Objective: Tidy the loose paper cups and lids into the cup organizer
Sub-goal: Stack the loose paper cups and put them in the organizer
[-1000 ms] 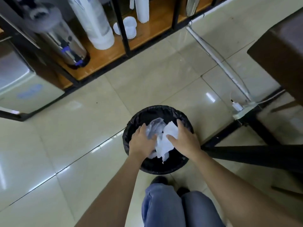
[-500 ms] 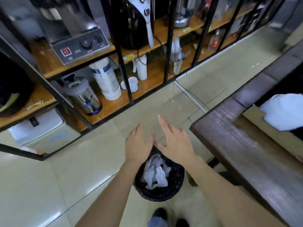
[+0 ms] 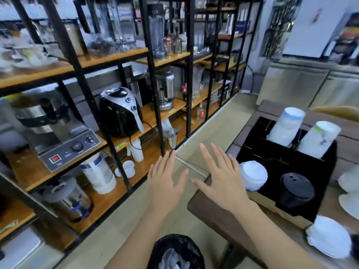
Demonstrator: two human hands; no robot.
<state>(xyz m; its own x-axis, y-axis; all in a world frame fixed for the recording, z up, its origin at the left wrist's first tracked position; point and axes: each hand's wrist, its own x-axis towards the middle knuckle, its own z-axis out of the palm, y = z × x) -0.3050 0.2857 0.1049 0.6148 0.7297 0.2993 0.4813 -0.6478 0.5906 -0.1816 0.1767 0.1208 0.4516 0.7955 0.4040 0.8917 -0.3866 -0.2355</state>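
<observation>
A black cup organizer (image 3: 303,166) stands on the wooden table (image 3: 217,214) at the right. Two stacks of white paper cups (image 3: 285,127) lean in its back slots. Its front slots hold a stack of white lids (image 3: 253,176) and a stack of black lids (image 3: 296,188). Loose white lids (image 3: 330,239) lie on the table near the front right edge, and more white pieces (image 3: 349,181) lie at the far right. My left hand (image 3: 165,179) and my right hand (image 3: 223,175) hover empty with fingers spread, left of the organizer.
A black metal rack with wooden shelves (image 3: 120,136) fills the left, loaded with an air fryer (image 3: 118,111), kettles and cup sleeves. A black bin (image 3: 174,251) with crumpled plastic stands on the tiled floor below my arms.
Both hands let go of the crumpled paper in the bin and rose with fingers spread. The view lifted from the floor to the shelves and the organizer on the table.
</observation>
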